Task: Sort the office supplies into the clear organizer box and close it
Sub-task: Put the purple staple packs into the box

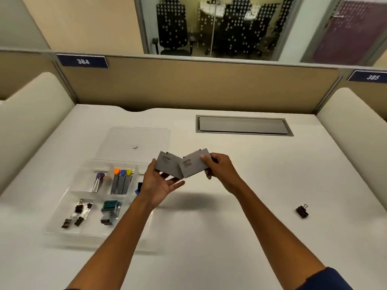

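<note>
I hold two small grey printed cards, one per hand: left hand [161, 185] pinching left grey card [167, 165], right hand [217, 168] pinching right grey card [193, 165], inner edges touching | clear compartmented organizer box [62, 206] lies down-left, left hand nearer, lid [136, 139] open behind | stray black binder clip [302, 211] far right | my left forearm hides the box's right compartments; card print unreadable

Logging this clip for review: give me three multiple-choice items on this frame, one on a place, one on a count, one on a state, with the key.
1. Where is the lone binder clip?
A. On the desk to the right
B. In the organizer box
C. In the left hand

2. How many grey boxes are held?
A. One
B. Two
C. Four

3. The organizer box lid is:
A. Shut
B. Open
C. Missing

Key: 1 A, it lies apart on the desk. 2 B, left hand holds the left grey box, right hand the right grey box. 3 B, it lies back flat.
</note>
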`<state>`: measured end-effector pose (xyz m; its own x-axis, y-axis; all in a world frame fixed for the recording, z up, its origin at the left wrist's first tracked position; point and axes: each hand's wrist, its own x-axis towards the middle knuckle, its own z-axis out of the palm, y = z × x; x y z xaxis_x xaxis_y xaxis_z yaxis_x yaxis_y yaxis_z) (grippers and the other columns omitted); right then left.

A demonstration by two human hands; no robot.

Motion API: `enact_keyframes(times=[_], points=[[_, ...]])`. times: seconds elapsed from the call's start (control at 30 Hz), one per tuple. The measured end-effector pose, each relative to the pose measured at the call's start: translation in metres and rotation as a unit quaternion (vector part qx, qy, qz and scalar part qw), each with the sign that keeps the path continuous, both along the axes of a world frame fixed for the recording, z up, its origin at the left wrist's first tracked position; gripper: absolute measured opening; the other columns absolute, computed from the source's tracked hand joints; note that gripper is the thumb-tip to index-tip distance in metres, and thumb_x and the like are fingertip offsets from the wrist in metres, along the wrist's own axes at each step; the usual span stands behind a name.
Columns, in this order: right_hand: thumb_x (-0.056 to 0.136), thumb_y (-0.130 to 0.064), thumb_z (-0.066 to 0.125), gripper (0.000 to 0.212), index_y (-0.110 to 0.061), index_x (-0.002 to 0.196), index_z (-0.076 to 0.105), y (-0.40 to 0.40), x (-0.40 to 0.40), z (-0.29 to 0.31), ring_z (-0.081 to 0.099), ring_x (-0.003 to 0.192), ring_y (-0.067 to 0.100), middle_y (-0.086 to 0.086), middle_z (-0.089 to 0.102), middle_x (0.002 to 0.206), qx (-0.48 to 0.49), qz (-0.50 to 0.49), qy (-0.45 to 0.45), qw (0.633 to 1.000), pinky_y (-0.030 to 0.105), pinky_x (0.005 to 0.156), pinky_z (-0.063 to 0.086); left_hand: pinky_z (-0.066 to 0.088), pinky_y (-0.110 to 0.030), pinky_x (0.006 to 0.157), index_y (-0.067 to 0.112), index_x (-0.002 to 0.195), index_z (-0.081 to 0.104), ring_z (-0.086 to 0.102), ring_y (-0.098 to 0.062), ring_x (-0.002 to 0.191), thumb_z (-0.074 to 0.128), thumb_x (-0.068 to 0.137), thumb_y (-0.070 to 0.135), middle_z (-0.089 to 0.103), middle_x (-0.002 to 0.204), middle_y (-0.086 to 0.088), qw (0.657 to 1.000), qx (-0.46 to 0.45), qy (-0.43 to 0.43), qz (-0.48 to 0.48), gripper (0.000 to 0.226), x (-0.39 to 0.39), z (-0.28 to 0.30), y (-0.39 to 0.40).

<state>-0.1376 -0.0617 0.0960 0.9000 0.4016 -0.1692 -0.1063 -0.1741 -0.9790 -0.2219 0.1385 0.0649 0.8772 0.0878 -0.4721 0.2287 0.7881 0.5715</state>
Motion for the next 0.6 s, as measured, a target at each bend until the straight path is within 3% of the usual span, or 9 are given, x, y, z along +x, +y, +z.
enact_keyframes(times=[0.13, 0.23, 0.3, 0.4, 0.5, 0.6], points=[[0.094, -0.023, 0.059, 0.025, -0.003, 0.109, 0.066, 0.053, -0.024, -0.008, 0.061, 0.064, 0.018, 0.01, 0.069, 0.086, 0.068, 0.018, 0.078, 0.994, 0.028, 0.061, 0.054, 0.047, -0.057, 0.097, 0.007, 0.127, 0.054, 0.059, -0.046, 0.113, 0.039, 0.098, 0.037, 0.059, 0.127, -0.022, 0.998, -0.027, -0.014, 0.057, 0.044, -0.02, 0.002, 0.024], [0.094, -0.024, 0.06, 0.023, -0.005, 0.105, 0.068, 0.084, -0.04, -0.017, 0.06, 0.063, 0.016, 0.009, 0.07, 0.086, 0.058, -0.002, 0.099, 0.993, 0.027, 0.062, 0.053, 0.046, -0.05, 0.101, 0.004, 0.119, 0.057, 0.056, -0.041, 0.12, 0.044, 0.096, 0.023, 0.055, 0.131, -0.026, 0.996, -0.034, -0.018, 0.08, 0.032, -0.035, 0.003, 0.041], [0.093, -0.025, 0.061, 0.024, -0.005, 0.104, 0.069, 0.101, -0.048, -0.022, 0.057, 0.062, 0.014, 0.007, 0.068, 0.084, 0.041, -0.008, 0.109, 0.993, 0.025, 0.06, 0.051, 0.052, -0.045, 0.096, 0.006, 0.116, 0.059, 0.056, -0.04, 0.119, 0.047, 0.096, 0.019, 0.057, 0.127, -0.026, 0.996, -0.025, -0.029, 0.083, 0.026, -0.044, 0.001, 0.052], [0.093, -0.025, 0.061, 0.026, -0.005, 0.108, 0.069, 0.121, -0.057, -0.029, 0.052, 0.063, 0.014, 0.005, 0.064, 0.082, 0.018, 0.005, 0.12, 0.993, 0.026, 0.059, 0.048, 0.054, -0.042, 0.084, 0.013, 0.113, 0.059, 0.059, -0.036, 0.105, 0.047, 0.097, 0.017, 0.062, 0.113, -0.023, 0.996, 0.022, -0.027, 0.087, 0.02, -0.057, -0.001, 0.066], [0.09, -0.028, 0.065, 0.028, -0.007, 0.108, 0.07, 0.134, -0.062, -0.035, 0.049, 0.069, 0.016, 0.004, 0.062, 0.085, -0.012, 0.014, 0.124, 0.992, 0.026, 0.059, 0.044, 0.057, -0.042, 0.072, 0.009, 0.105, 0.061, 0.062, -0.036, 0.095, 0.047, 0.096, 0.011, 0.063, 0.107, -0.022, 0.992, 0.086, -0.007, 0.089, 0.017, -0.069, 0.0, 0.083], [0.085, -0.032, 0.07, 0.037, -0.01, 0.115, 0.067, 0.142, -0.067, -0.037, 0.061, 0.076, 0.016, 0.006, 0.07, 0.094, -0.029, 0.023, 0.128, 0.991, 0.025, 0.065, 0.049, 0.059, -0.037, 0.071, 0.0, 0.099, 0.065, 0.066, -0.035, 0.095, 0.048, 0.094, 0.009, 0.066, 0.1, -0.021, 0.979, 0.178, 0.032, 0.096, 0.02, -0.076, -0.002, 0.104]])
